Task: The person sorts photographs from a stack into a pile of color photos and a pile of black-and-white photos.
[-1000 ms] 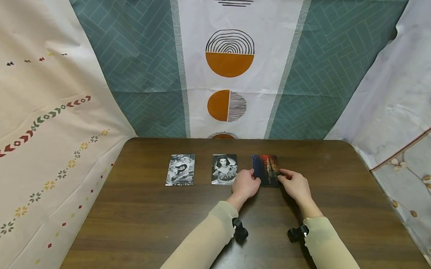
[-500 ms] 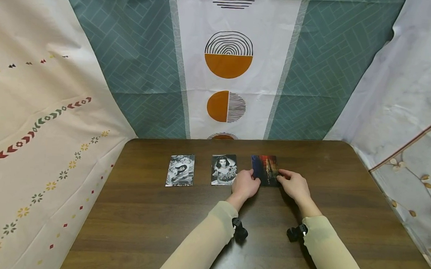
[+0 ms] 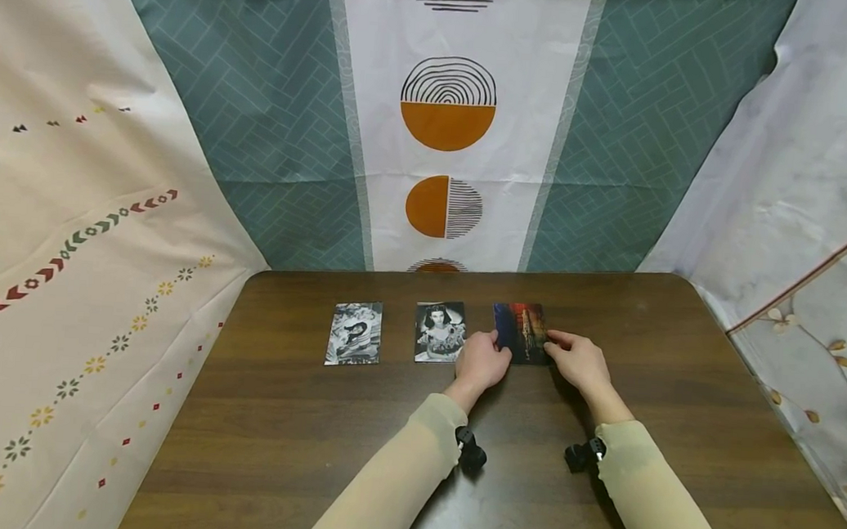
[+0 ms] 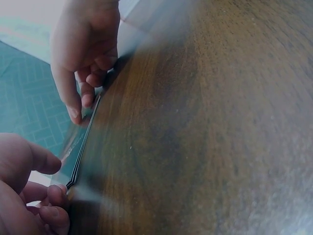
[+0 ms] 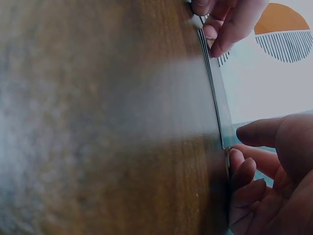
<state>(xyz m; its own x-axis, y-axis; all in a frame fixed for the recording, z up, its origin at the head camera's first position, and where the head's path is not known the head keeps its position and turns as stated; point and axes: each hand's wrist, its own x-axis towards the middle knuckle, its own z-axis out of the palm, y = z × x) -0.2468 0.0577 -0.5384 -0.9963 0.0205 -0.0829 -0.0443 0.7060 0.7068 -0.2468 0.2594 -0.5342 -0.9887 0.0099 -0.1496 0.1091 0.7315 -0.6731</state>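
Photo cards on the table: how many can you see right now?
3 in a row: a black-and-white card at left, a portrait card in the middle, a dark colour card between the left hand and right hand. Wrist views suggest it tops a thin stack.

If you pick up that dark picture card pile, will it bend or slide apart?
The dark card stack looks thin and flat, so probably light and a bit bendy. The wrist views show several loose layers, so it may fan apart unless the left hand and right hand squeeze both edges.
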